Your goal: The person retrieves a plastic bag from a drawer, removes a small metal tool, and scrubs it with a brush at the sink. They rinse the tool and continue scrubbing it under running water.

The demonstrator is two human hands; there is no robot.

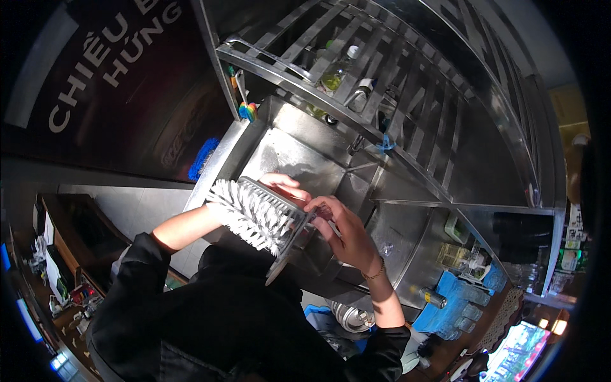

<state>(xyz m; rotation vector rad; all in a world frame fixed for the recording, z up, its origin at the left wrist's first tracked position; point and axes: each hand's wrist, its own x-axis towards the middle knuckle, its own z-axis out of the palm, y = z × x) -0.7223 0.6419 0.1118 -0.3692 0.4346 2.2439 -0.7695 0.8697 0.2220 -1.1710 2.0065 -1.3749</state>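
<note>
I have a large brush head (253, 217) with white and grey bristles in front of me, over the near side of a stainless steel sink (296, 148). A grey toothed bar runs along its upper side, and a flat grey plate (291, 248) closes its right end. My left hand (286, 185) is at the far side of the brush, its palm largely hidden by it; it seems to support the brush. The fingertips of my right hand (343, 231) pinch at the upper corner of the plate, and what lies between them is unclear.
A slatted steel rack (334, 107) with bottles overhangs the sink. A blue brush (204, 159) is by the sink's left edge. Glasses stand on a blue mat (434, 305) at the right, near a can (432, 297). A metal keg (353, 316) is below.
</note>
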